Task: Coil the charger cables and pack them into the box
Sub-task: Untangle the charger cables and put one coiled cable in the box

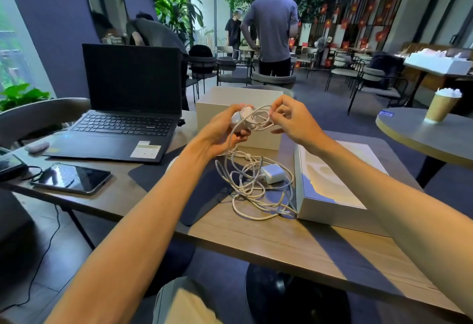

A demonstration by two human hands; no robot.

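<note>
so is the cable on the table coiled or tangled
Tangled: the white cable sprawls in loose crossing loops around the power adapter on the table.

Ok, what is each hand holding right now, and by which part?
The left hand grips the white rounded charger adapter around its body; the right hand pinches a loop of the thin white cable beside that adapter.

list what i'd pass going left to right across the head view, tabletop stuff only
laptop → loose charger brick → flat white box → paper cup
</note>
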